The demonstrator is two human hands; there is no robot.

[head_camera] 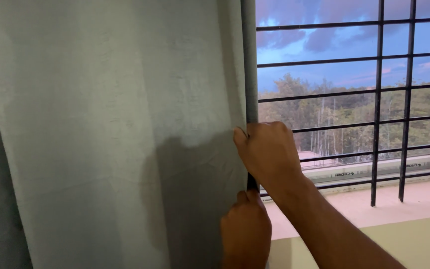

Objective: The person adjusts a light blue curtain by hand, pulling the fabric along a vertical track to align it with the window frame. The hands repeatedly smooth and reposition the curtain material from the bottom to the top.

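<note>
A pale grey-green curtain (110,124) hangs over the left two thirds of the view. Its right edge runs down the middle of the frame. My right hand (269,154) grips that edge at mid height, thumb on the front of the cloth and fingers behind it, with the forearm coming in from the lower right. Just below it my left hand (246,229) also pinches the curtain edge. The two hands are almost touching.
To the right is a window with a black metal grille (377,99) of horizontal and vertical bars, trees and a cloudy blue sky beyond. A white window frame (374,172) and a pale sill (414,199) lie under it, with a cream wall (414,244) below.
</note>
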